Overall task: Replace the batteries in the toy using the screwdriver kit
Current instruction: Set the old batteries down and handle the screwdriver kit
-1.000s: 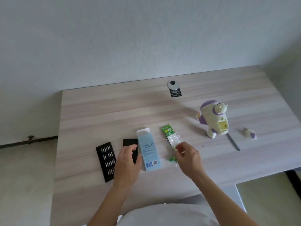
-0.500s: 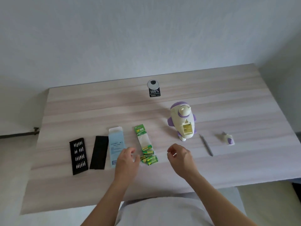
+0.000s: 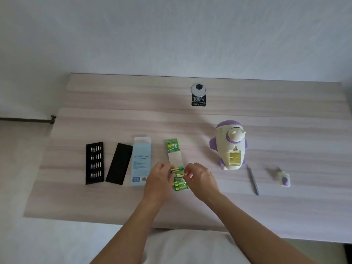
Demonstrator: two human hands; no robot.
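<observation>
The white and purple rocket toy (image 3: 229, 145) stands right of centre with its battery compartment open and empty. Its small cover (image 3: 283, 179) lies further right, and a thin screwdriver (image 3: 253, 181) lies between them. A green battery card (image 3: 173, 151) lies at mid table with several green batteries (image 3: 180, 186) at its near end. My left hand (image 3: 159, 181) pinches one battery (image 3: 176, 169) at its left end. My right hand (image 3: 200, 180) pinches another battery (image 3: 179, 175) by its right end. Both hands hover over the loose batteries.
A black bit tray (image 3: 94, 162), its black lid (image 3: 119, 163) and a light blue box (image 3: 141, 161) lie in a row left of the batteries. A round cable grommet with a black label (image 3: 198, 94) sits at the back. The wall runs behind the table.
Both hands have closed in on the batteries, and each has taken hold of one. The camera has swung, so the table's things sit elsewhere in view.
</observation>
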